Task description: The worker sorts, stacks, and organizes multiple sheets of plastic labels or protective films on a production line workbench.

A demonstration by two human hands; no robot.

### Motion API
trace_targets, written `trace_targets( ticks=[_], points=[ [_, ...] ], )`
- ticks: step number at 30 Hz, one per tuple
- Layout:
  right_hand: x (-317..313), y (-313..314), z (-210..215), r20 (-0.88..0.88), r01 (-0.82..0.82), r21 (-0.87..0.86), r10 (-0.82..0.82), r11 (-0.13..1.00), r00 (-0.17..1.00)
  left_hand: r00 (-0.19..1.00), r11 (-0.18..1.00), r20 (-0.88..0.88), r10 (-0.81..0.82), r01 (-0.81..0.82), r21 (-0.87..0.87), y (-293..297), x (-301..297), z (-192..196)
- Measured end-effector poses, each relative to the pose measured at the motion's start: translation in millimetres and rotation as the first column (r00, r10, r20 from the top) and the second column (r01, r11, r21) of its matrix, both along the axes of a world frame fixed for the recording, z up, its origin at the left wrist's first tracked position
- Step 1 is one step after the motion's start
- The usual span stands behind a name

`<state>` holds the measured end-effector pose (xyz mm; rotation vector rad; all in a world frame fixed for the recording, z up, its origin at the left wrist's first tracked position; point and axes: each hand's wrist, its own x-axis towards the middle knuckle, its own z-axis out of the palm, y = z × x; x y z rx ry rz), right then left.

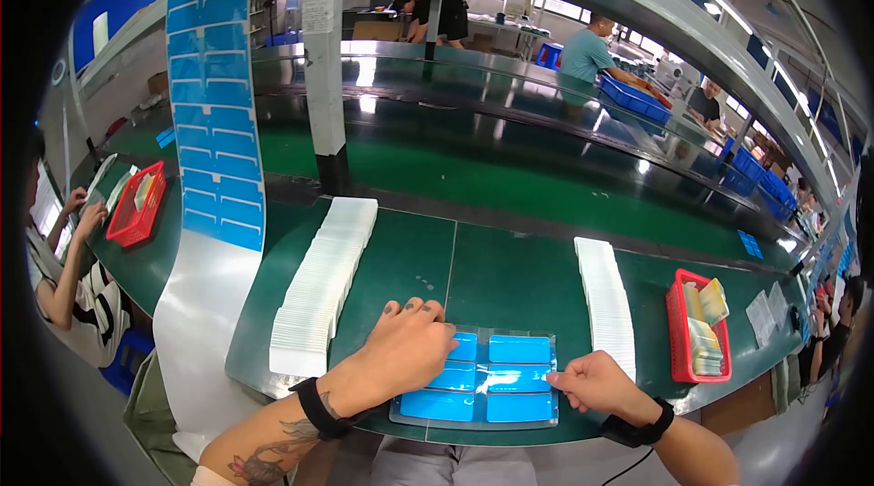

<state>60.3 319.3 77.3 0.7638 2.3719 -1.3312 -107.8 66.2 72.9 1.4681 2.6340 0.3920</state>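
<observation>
A clear sheet or tray (481,410) lies at the near edge of the green table, bearing glossy blue rectangles in two columns. My left hand (405,349) is curled over its upper left part, thumb side against the top left blue rectangle (465,344); its other fingertips are hard to make out. At the opposite side, my right hand (601,388) pinches with thumb and forefinger at the right edge of the middle right blue rectangle (517,379). Long fanned rows of white cards flank the work: a left row (319,286) and a right row (604,299).
A strip of blue labels (216,104) hangs at the left, its pale backing reaching below the table. Red baskets stand at far left (137,204) and right (677,327), the right one holding yellowish cards (706,331). A post (323,76) rises behind the table. Other people work around.
</observation>
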Motion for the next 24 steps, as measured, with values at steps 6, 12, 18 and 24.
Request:
trace_targets(
  ticks=[6, 12, 18, 24],
  points=[
    [-2.6, -1.2, -12.8, -0.02, -0.062, -0.041, 0.061, 0.997, 0.998, 0.99, 0.989, 0.112, 0.09, -0.102, 0.11, -3.5, 1.8, -6.2],
    [-3.7, -4.2, -10.1, -0.032, -0.055, -0.028, 0.054, 0.998, 0.998, 0.986, 0.95, 0.11, 0.128, -0.153, 0.271, -9.0, 0.9, 10.0],
    [-2.4, -0.6, -7.5, 0.055, -0.04, -0.068, 0.044, 0.997, 0.998, 0.981, 0.853, 0.167, 0.099, -0.17, 0.493, -48.0, 22.7, 4.1],
    [-8.1, -11.9, 37.8, -0.163, 0.005, -0.237, -0.044, 0.972, 0.986, 0.978, 0.756, 0.102, 0.181, -0.204, 0.621, -69.4, 79.4, -30.4]
  ],
)
